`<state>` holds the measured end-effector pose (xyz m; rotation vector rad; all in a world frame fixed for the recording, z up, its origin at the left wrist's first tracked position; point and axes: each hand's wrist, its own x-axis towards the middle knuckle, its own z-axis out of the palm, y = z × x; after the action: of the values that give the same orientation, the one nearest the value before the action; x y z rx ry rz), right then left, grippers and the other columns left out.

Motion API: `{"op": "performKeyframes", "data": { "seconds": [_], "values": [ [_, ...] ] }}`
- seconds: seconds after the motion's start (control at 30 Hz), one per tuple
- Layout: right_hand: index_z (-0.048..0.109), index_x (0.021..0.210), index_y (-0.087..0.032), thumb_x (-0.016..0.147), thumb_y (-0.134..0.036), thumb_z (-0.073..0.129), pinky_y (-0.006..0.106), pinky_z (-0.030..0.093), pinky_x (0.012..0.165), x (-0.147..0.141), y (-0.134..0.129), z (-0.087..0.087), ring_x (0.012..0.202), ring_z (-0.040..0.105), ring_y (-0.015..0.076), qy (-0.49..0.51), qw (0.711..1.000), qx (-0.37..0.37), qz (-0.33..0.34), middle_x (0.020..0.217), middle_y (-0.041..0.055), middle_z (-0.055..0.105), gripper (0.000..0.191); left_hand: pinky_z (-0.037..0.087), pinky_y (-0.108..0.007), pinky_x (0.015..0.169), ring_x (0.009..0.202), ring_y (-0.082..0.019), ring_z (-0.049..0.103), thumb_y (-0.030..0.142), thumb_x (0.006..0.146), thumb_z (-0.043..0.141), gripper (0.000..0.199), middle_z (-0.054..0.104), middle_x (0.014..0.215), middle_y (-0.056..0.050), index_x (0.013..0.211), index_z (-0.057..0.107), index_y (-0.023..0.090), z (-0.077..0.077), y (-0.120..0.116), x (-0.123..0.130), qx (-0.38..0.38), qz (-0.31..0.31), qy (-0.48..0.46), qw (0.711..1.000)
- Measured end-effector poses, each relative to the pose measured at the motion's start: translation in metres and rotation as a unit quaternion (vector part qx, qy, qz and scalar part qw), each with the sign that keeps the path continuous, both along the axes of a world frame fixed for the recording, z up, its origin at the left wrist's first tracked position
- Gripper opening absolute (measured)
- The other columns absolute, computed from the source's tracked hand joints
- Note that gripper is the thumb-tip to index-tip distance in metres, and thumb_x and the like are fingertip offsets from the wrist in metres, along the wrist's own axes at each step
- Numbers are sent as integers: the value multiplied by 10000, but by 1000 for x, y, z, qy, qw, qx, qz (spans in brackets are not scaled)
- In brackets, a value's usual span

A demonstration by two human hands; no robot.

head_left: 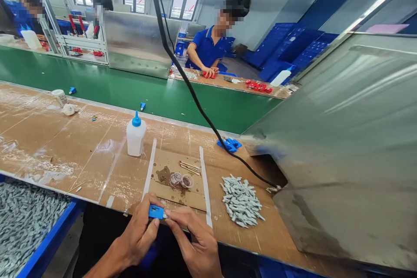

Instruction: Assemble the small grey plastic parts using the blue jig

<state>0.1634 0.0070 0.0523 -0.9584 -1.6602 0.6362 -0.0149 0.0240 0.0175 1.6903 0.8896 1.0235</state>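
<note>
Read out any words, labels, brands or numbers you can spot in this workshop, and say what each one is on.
None can be read: the white squeeze bottle shows no legible label, and any marking on the small blue part in the left hand is too small to read.

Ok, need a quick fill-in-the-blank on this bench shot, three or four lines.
1. The left hand and right hand meet at a small ____ plastic part.
2. Two small clear cups sit on a ____ sheet.
3. The loose pile of grey parts lies to the ____ of that sheet.
4. A co-worker sits beyond the ____ conveyor belt.

Missing words: blue; cardboard; right; green.
</note>
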Motion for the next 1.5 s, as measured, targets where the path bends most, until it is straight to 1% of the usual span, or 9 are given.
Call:
{"op": "performKeyframes", "data": {
  "seconds": [0.37,0.47,0.57,0.67,0.8,0.97,1.2,1.33,1.5],
  "values": [
    [717,1105,-253,914,-85,656,231,601,747,20,-8,10,844,717,148,-40,997,41,-46,943,14,736,261,441,-386,1008,1143,-236,527,363,1040,424,377,497,1252,-60,1400,319,330,5,1,9,36,-68,23,997],
    [746,1020,-276,900,-149,679,299,590,781,50,-6,38,826,707,183,-53,980,77,-176,917,22,737,187,468,-382,965,1070,-229,560,417,1026,449,541,535,1236,-78,1497,209,302,5,7,10,26,-53,15,998],
    [779,942,-262,829,-279,772,357,569,797,89,13,69,777,684,211,-6,913,122,-389,886,45,733,115,466,-318,782,826,-190,570,396,1043,415,297,617,989,-35,1283,508,247,6,13,6,-17,-21,73,997],
    [797,949,-201,762,-411,810,364,574,782,130,53,87,763,694,222,35,879,107,-463,890,84,750,281,439,-296,773,834,-187,603,336,1039,444,221,666,915,-23,997,630,224,8,17,1,-28,-34,151,988],
    [803,952,-158,742,-491,751,360,557,836,177,117,80,828,714,239,-35,896,4,-443,940,122,769,397,413,-295,764,840,-194,608,270,1002,501,150,680,882,-17,950,631,216,8,15,-1,31,-49,208,977],
    [795,738,-198,655,-364,753,363,515,794,203,193,53,786,707,260,-183,908,-153,-346,810,83,772,190,400,-298,757,829,-196,599,256,993,514,134,686,870,-17,918,617,217,8,11,1,71,-44,234,969],
    [796,859,-133,645,-399,738,394,516,819,200,270,39,835,706,282,-116,913,-129,-369,876,144,772,346,406,-302,728,796,-197,600,285,994,497,176,676,833,-27,886,617,214,-1,10,0,113,-35,231,966],
    [780,1007,-111,640,-479,748,370,548,744,202,268,36,800,706,256,-35,920,-101,-378,920,150,767,521,411,-303,727,792,-196,602,287,1006,469,201,678,825,-31,891,618,215,-5,11,-1,125,-31,213,969],
    [795,976,-170,604,-530,847,329,595,710,200,204,34,747,716,205,71,933,-105,-336,886,86,771,520,406,-309,704,774,-200,602,277,1001,480,201,673,806,-35,866,615,215,-6,11,1,136,-25,221,965]
  ]
}}
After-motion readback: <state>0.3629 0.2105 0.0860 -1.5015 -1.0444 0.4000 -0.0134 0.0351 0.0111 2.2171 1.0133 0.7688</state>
